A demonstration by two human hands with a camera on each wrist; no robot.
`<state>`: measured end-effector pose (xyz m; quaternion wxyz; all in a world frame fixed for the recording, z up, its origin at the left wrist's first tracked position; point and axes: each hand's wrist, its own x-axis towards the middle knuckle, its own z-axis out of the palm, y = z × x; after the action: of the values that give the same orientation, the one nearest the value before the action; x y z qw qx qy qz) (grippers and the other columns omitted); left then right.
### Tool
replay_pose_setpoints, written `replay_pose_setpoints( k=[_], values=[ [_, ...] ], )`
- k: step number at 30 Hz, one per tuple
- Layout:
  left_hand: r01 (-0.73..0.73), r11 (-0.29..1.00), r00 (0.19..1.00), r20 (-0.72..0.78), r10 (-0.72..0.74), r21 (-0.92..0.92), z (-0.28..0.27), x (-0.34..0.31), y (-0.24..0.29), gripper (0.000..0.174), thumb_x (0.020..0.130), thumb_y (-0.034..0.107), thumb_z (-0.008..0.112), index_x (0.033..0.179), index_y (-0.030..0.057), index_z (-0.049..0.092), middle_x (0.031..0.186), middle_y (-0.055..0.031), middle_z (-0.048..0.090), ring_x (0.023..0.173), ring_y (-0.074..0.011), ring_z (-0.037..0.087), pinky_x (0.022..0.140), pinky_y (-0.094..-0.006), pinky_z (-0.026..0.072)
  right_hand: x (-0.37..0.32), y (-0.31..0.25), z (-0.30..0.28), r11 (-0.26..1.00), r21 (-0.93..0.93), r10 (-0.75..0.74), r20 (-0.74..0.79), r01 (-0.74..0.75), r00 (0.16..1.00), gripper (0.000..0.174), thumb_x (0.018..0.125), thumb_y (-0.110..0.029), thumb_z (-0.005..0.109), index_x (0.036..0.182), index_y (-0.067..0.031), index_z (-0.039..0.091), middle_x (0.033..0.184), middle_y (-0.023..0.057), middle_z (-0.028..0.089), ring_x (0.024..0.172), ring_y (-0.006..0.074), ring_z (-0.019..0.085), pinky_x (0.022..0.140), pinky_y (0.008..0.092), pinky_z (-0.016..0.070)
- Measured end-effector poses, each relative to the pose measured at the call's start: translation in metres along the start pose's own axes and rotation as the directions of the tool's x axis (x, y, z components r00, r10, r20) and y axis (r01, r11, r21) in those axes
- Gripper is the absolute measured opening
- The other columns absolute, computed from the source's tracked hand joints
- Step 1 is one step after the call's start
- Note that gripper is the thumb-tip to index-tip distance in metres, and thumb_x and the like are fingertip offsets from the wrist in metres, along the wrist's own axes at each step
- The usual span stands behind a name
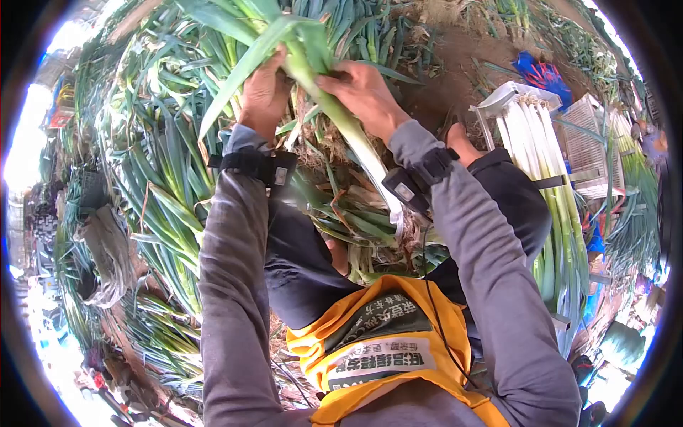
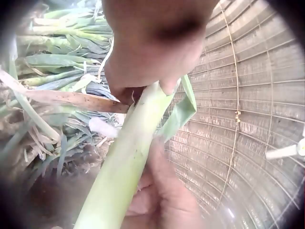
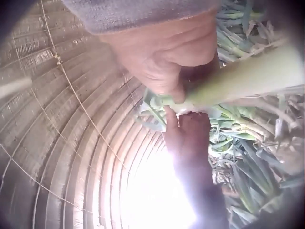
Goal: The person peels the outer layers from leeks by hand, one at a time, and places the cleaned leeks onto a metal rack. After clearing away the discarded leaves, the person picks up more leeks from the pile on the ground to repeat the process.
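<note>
A long leek [image 1: 334, 114] slants across the head view, green leaves at the top and a white root end low near the right knee. At its upper stalk my left hand [image 1: 267, 92] grips where the leaves fan out. Opposite it, my right hand [image 1: 366, 96] holds the same stalk, thumb along it in the left wrist view. Between the left fingers and the stalk sticks out a dry brown leaf strip [image 2: 71, 99]. The two hands are close together on the stalk in the right wrist view, with a folded green leaf [image 2: 181, 112] beside them.
Piles of leeks [image 1: 167, 171] lie on the left and ahead. Trimmed white leeks [image 1: 541, 142] fill a rack [image 1: 516, 91] on the right, beside a white crate [image 1: 587, 135]. Loose leaves and roots cover the ground between the legs. A ribbed, wired wall [image 2: 224, 119] curves behind the hands.
</note>
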<state>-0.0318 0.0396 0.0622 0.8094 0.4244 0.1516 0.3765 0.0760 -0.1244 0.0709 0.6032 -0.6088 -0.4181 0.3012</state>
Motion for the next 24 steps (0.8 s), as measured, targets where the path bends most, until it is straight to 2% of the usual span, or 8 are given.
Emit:
replay_pose_setpoints(
  k=[4,7,9,11,15,17,21,24],
  values=[
    [-0.033,0.996,0.996,-0.085,0.040,0.079,-0.004,0.005,-0.011,0.033,0.088,0.014,0.072,0.119,0.0096,0.061,0.109,-0.0057,0.067,0.104,-0.0233,0.060,0.091,-0.0491,0.0466,-0.021,0.018,-0.004,0.980,0.172,-0.069,-0.154,0.096,0.986,0.030,0.088,-0.018,0.072,0.103,0.0071,0.065,0.084,0.0103,0.069,0.071,0.0119,0.062,0.061,0.0275,0.0480],
    [0.043,0.994,0.998,-0.051,-0.048,-0.098,-0.024,0.019,0.003,0.031,0.088,0.014,0.072,0.116,0.0066,0.061,0.104,-0.0079,0.067,0.103,-0.0244,0.061,0.090,-0.0479,0.0488,-0.062,0.043,-0.025,0.979,0.165,0.143,-0.112,-0.123,0.983,0.024,0.088,-0.014,0.068,0.098,0.0068,0.062,0.081,0.0083,0.067,0.072,0.0109,0.061,0.061,0.0285,0.0479],
    [-0.025,0.999,0.983,-0.185,0.019,-0.030,-0.022,0.013,0.015,0.028,0.090,0.012,0.069,0.115,0.0052,0.061,0.103,-0.0094,0.066,0.099,-0.0264,0.061,0.089,-0.0459,0.0505,-0.105,0.072,-0.040,0.906,-0.128,0.403,-0.024,-0.403,0.915,0.023,0.088,-0.015,0.068,0.097,0.0054,0.062,0.078,0.0080,0.066,0.070,0.0124,0.061,0.060,0.0306,0.0485],
    [-0.024,1.000,0.953,-0.302,0.028,0.020,-0.015,0.006,0.021,0.026,0.092,0.014,0.068,0.115,0.0055,0.061,0.102,-0.0086,0.065,0.093,-0.0264,0.062,0.086,-0.0404,0.0516,-0.166,0.159,-0.059,0.706,-0.537,0.551,0.009,-0.461,0.834,0.029,0.087,-0.021,0.070,0.109,-0.0040,0.063,0.100,0.0166,0.068,0.093,0.0300,0.066,0.080,0.0432,0.0498],
    [-0.091,0.994,0.988,-0.121,0.097,0.054,-0.010,-0.002,0.018,0.038,0.093,0.021,0.070,0.122,0.0018,0.056,0.107,-0.0113,0.064,0.095,-0.0276,0.062,0.087,-0.0425,0.0512,-0.255,0.233,-0.090,0.394,-0.902,0.462,0.029,-0.176,0.886,0.046,0.088,-0.021,0.067,0.132,-0.0109,0.057,0.115,0.0236,0.065,0.113,0.0365,0.060,0.090,0.0456,0.0469],
    [-0.078,0.996,0.991,-0.108,0.074,-0.035,0.006,-0.009,0.021,0.038,0.093,0.022,0.070,0.122,0.0021,0.056,0.106,-0.0106,0.064,0.095,-0.0264,0.063,0.088,-0.0416,0.0522,-0.202,0.162,-0.091,0.456,-0.846,0.452,-0.047,-0.276,0.891,0.043,0.092,-0.024,0.063,0.132,-0.0080,0.058,0.117,0.0238,0.064,0.109,0.0333,0.063,0.088,0.0428,0.0490],
    [-0.009,0.993,0.998,0.056,0.015,-0.115,0.019,-0.009,0.014,0.039,0.093,0.021,0.070,0.125,0.0054,0.056,0.114,-0.0096,0.064,0.100,-0.0244,0.064,0.089,-0.0415,0.0524,-0.092,0.063,-0.081,0.991,-0.040,0.128,0.009,-0.127,0.992,0.040,0.098,-0.033,0.061,0.117,0.0023,0.064,0.091,0.0189,0.067,0.077,0.0179,0.063,0.072,0.0322,0.0505],
    [0.040,0.995,0.998,0.042,-0.036,-0.091,0.034,-0.014,0.008,0.039,0.092,0.022,0.071,0.125,0.0054,0.056,0.113,-0.0085,0.064,0.100,-0.0237,0.063,0.090,-0.0404,0.0514,-0.037,-0.008,-0.054,0.944,-0.255,-0.178,0.131,0.207,0.975,0.039,0.097,-0.032,0.063,0.111,0.0041,0.065,0.085,0.0124,0.068,0.074,0.0127,0.058,0.070,0.0297,0.0500]
  ],
)
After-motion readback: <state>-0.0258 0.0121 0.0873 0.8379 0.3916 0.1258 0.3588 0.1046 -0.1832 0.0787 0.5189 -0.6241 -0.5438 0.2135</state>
